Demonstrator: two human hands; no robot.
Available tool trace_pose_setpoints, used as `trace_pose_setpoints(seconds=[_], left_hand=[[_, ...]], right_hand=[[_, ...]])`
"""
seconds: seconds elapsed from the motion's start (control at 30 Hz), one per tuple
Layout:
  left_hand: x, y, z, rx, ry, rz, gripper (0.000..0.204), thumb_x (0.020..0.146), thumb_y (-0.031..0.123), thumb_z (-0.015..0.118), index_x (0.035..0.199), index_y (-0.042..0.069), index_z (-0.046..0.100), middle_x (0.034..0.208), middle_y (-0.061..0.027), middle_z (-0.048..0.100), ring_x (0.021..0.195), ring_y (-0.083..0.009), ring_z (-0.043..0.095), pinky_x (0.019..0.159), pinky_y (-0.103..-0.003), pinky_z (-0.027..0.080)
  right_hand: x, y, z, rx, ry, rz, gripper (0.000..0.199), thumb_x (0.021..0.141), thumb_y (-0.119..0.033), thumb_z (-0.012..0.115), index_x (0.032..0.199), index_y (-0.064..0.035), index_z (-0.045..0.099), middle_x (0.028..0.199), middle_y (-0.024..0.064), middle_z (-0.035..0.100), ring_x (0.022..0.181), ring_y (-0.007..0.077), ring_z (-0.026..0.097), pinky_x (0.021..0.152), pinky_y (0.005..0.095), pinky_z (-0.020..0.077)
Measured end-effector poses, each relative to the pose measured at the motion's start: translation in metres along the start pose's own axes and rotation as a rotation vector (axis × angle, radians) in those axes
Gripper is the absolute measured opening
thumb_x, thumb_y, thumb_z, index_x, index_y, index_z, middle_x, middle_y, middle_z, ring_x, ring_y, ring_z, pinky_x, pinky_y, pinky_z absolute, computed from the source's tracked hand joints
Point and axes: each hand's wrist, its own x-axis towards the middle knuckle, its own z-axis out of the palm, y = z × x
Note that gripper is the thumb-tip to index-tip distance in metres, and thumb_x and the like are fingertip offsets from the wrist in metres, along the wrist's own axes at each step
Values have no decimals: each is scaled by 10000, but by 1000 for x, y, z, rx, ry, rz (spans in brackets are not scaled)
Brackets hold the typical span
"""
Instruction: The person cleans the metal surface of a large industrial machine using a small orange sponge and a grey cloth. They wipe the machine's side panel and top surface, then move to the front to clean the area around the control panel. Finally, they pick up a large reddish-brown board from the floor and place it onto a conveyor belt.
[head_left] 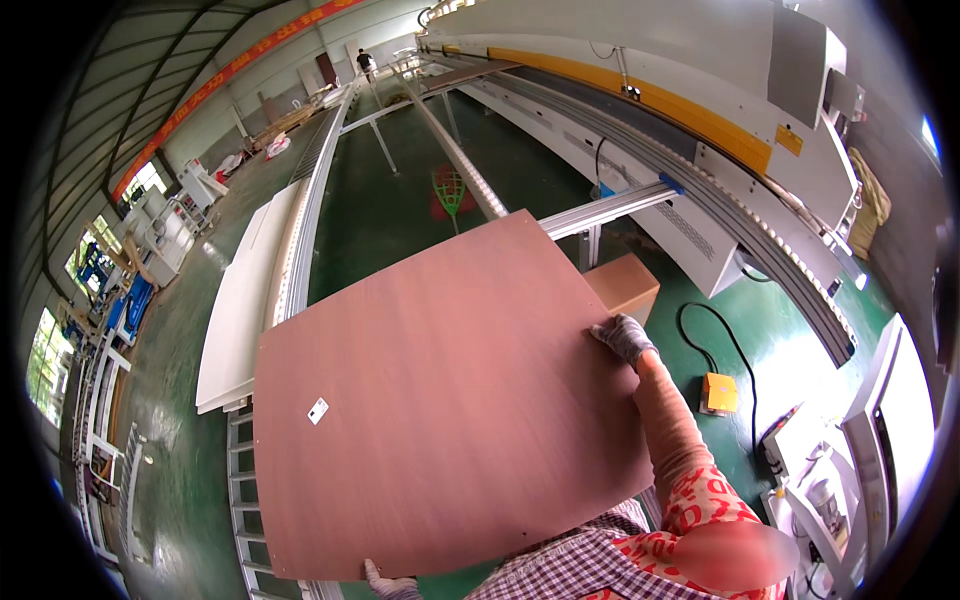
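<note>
A: While the big reddish-brown panel fills the middle of the view, where do the hands sit on it?

B: The right hand, in a grey work glove, is at about three o'clock on the board, fingers curled over its right edge and pinching it. The left hand, also gloved, is at six o'clock, under the near edge; only part of it shows, so I cannot tell how tightly it closes, though it touches the board.

A: And the board itself?

B: It lies tilted, its far corner toward twelve o'clock resting near an aluminium rail. A small white sticker sits at nine o'clock of its centre.

A: What lies around it?

B: A white panel at ten o'clock beside the roller conveyor. A tan box just beyond the right hand. A yellow foot pedal with a black cable at four o'clock on the green floor. A long white and yellow machine runs from twelve to two o'clock. A distant person stands at twelve.
</note>
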Motion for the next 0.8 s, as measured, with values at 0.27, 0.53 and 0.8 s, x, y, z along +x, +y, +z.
trace_pose_setpoints(seconds=[0.27, 0.53, 0.8], left_hand=[[10, -21, 39, -78, -46, 61, 513, 923, 407, 592, 1303, 63, 562, 1303, -126, 603, 1188, -340, 562, 1009, -557, 455], [21, -4, 30, -145, -178, -156, 490, 953, 434, 558, 1320, 109, 565, 1306, -78, 609, 1207, -311, 556, 1010, -549, 454], [30, -17, 58, -348, -140, -215, 423, 913, 349, 652, 1266, 126, 585, 1285, -76, 603, 1184, -323, 553, 968, -570, 474]], right_hand=[[80, 62, 13, 3, 67, -74, 573, 830, -438, 760, 1121, 41, 639, 1043, 152, 709, 981, 246, 673, 859, 355, 511], [23, 87, -45, -712, -217, -678, 555, 874, -250, 630, 1374, -73, 466, 1084, 112, 620, 990, 279, 600, 920, 341, 478], [1, 224, -49, -589, -156, -615, 561, 882, 23, 459, 1434, -70, 418, 1233, 124, 564, 1086, 275, 563, 929, 338, 472]])
